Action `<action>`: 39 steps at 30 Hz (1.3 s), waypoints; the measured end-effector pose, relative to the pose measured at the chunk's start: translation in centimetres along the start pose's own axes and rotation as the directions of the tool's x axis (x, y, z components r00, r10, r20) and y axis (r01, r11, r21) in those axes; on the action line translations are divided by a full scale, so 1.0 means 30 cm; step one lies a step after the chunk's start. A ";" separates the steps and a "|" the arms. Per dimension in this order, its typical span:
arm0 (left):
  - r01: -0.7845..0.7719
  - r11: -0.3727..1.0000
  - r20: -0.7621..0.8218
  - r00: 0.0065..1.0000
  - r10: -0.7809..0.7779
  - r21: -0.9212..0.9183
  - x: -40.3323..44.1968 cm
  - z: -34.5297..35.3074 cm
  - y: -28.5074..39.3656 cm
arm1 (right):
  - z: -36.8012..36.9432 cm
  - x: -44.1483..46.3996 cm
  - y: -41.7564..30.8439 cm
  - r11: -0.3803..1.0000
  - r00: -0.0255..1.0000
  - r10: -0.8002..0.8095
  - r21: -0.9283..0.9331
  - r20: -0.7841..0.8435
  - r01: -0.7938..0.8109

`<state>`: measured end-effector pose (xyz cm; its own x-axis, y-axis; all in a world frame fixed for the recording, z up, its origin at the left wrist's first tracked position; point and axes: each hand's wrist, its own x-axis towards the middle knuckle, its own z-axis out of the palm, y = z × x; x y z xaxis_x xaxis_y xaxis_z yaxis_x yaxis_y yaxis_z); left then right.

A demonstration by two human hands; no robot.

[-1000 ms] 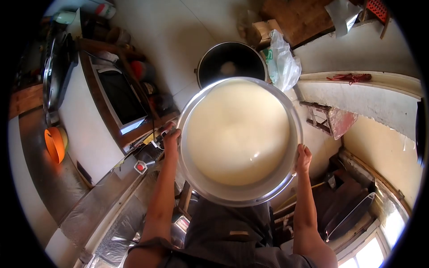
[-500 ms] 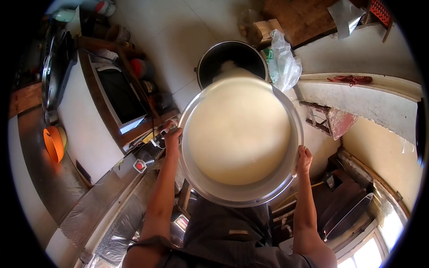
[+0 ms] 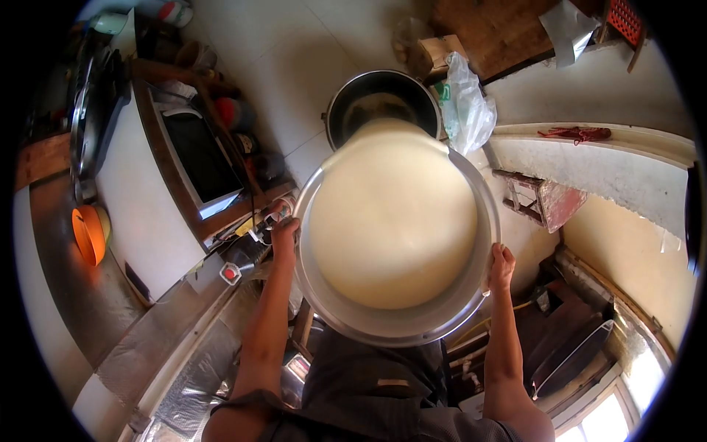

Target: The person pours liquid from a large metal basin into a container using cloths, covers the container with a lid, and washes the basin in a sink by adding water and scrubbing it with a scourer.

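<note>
A wide metal basin (image 3: 398,329) is held in front of my body, tilted away from me. Pale cream-coloured liquid (image 3: 390,221) fills much of it and runs over the far rim in a broad sheet. Beyond and below that rim stands a dark round pot (image 3: 340,101), where the liquid falls; some lies on its bottom, and its near side is hidden. My left hand (image 3: 284,234) is closed on the basin's left edge. On the opposite edge, my right hand (image 3: 501,267) grips the rim with its fingers wrapped over it.
A clear plastic bag (image 3: 468,107) lies right of the pot, near a cardboard box (image 3: 440,50). To the left are a cabinet with a dark glass-fronted appliance (image 3: 197,158) and orange bowls (image 3: 89,236). A worn stool (image 3: 549,202) stands to the right.
The flow over the far rim has become wider and thicker, and more liquid shows inside the pot. The basin tips slightly further forward; both hands keep their places.
</note>
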<state>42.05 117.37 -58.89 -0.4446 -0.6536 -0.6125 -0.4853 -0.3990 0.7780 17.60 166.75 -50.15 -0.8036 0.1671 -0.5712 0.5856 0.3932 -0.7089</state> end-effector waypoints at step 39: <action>0.031 0.986 -0.123 0.991 -0.052 -0.163 -0.168 -0.021 -0.009 | -0.156 -0.033 -0.068 0.984 0.993 -0.113 -0.135 0.034 0.116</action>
<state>44.90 120.37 -55.92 -0.3230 -0.7061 -0.6301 -0.3697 -0.5188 0.7708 16.70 170.01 -46.21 -0.8605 0.0911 -0.5012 0.4683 0.5285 -0.7081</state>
